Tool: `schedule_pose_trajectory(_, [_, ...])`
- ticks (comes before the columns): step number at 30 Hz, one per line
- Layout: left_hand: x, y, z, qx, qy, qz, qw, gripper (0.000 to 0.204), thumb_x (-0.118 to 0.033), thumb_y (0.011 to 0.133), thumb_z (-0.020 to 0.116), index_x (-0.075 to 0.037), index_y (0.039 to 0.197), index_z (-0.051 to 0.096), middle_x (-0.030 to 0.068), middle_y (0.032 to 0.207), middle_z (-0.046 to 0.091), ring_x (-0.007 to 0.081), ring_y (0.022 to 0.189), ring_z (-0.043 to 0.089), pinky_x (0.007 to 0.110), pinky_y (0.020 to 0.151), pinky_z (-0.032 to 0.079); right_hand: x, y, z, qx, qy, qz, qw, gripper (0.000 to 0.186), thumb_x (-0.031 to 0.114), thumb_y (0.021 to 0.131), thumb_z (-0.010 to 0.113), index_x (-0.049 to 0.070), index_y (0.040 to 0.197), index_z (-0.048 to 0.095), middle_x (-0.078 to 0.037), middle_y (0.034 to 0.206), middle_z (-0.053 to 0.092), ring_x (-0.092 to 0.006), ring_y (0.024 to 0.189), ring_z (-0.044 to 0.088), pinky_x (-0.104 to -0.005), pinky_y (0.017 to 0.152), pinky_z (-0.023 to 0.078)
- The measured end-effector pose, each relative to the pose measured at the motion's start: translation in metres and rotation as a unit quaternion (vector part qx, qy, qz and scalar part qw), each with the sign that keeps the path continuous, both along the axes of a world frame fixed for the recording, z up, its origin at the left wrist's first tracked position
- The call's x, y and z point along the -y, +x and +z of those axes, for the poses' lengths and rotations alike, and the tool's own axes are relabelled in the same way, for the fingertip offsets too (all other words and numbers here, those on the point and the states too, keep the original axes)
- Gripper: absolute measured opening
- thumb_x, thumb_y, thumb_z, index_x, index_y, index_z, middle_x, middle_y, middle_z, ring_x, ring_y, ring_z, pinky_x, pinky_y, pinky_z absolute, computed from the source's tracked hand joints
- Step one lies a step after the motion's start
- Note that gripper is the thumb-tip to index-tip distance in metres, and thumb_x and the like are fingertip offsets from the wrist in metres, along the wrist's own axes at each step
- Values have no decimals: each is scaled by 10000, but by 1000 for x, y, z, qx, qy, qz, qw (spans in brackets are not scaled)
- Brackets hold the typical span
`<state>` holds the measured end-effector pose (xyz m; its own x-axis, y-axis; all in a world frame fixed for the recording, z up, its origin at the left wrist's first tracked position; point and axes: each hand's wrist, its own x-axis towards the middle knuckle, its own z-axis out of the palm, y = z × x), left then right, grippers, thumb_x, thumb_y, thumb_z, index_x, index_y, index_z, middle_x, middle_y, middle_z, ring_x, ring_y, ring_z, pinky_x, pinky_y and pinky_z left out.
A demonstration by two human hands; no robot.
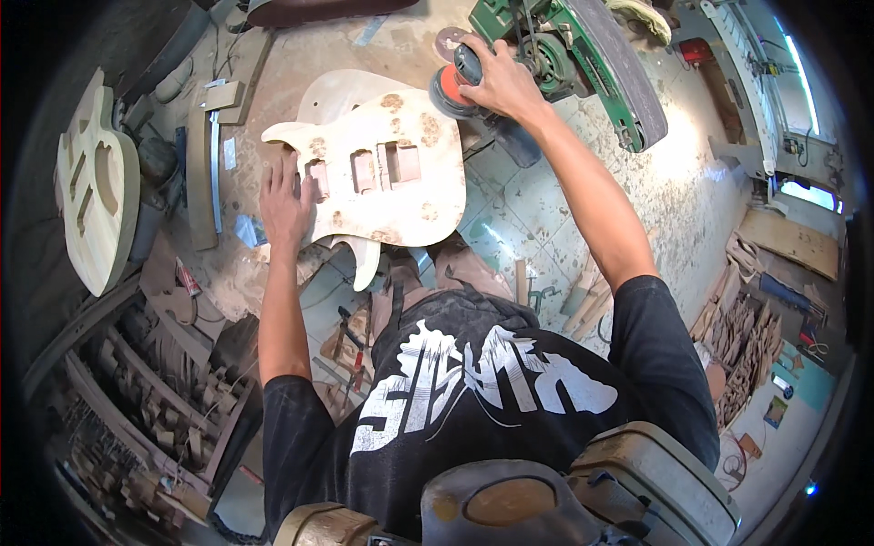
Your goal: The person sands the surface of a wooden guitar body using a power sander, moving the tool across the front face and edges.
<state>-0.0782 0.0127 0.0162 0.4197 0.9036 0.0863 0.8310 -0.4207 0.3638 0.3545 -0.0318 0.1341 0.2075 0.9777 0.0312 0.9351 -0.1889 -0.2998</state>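
A pale wooden electric guitar body (391,205), with rectangular cut-outs and several brown blotches on its face, lies in front of me. My left hand (287,205) rests at its left edge, fingers stretched out beside a small cut-out. At the far right corner of the body, my right hand (505,84) is wrapped over the top of a round sander (448,89) with an orange band. The sander's pad is at the body's edge; whether it touches the wood I cannot tell. Another pale body (346,86) shows partly beneath the first.
A green belt sander (583,68) stands at the far right, close to my right hand. On the left, another guitar body (114,187) stands upright. Wood strips (202,182) lie on the worktable (273,96). Racks of wood pieces (164,400) fill the lower left.
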Motion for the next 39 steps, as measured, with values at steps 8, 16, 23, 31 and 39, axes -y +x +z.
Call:
schedule_pose_trajectory(8, [1, 0, 1, -7, 1, -1, 1000, 584, -402, 1028, 587, -184, 1565, 520, 188, 1599, 504, 447, 1458, 437, 497, 1221, 353, -8, 2, -2, -10, 23, 16, 1000, 848, 327, 781, 809, 239, 1536, 435, -286, 1270, 541, -551, 1030, 680, -579, 911, 591])
schedule_pose_trajectory(16, [1, -2, 0, -8, 3, -1, 1000, 575, -393, 1029, 589, -184, 1561, 523, 192, 1594, 507, 448, 1465, 431, 501, 1221, 354, -4, -2, 5, -46, -20, -10, 999, 854, 326, 758, 833, 226, 1517, 455, -317, 1361, 524, -563, 1141, 645, -563, 988, 574])
schedule_pose_trajectory(23, [-1, -1, -2, -15, 15, -4, 1000, 578, -404, 1031, 585, -187, 1564, 523, 192, 1599, 504, 446, 1474, 424, 503, 1225, 346, -2, 10, -4, -14, 30, -10, 999, 820, 345, 790, 800, 256, 1522, 442, -291, 1231, 541, -546, 1015, 684, -572, 902, 587])
schedule_pose_trajectory(31, [2, 1, 1, -1, 1, 3, 1000, 580, -413, 1025, 591, -196, 1560, 532, 190, 1598, 508, 448, 1463, 441, 506, 1222, 345, 20, 10, -2, -58, 11, -77, 995, 835, 365, 776, 826, 260, 1518, 458, -273, 1332, 530, -527, 1127, 661, -550, 979, 568])
schedule_pose_trajectory(39, [0, -2, -4, -10, 11, -2, 1000, 577, -416, 1029, 579, -207, 1564, 528, 185, 1594, 514, 435, 1466, 440, 496, 1224, 347, 11, -2, 1, -30, 7, -36, 999, 820, 337, 788, 820, 251, 1516, 451, -318, 1324, 518, -552, 1018, 690, -576, 919, 593])
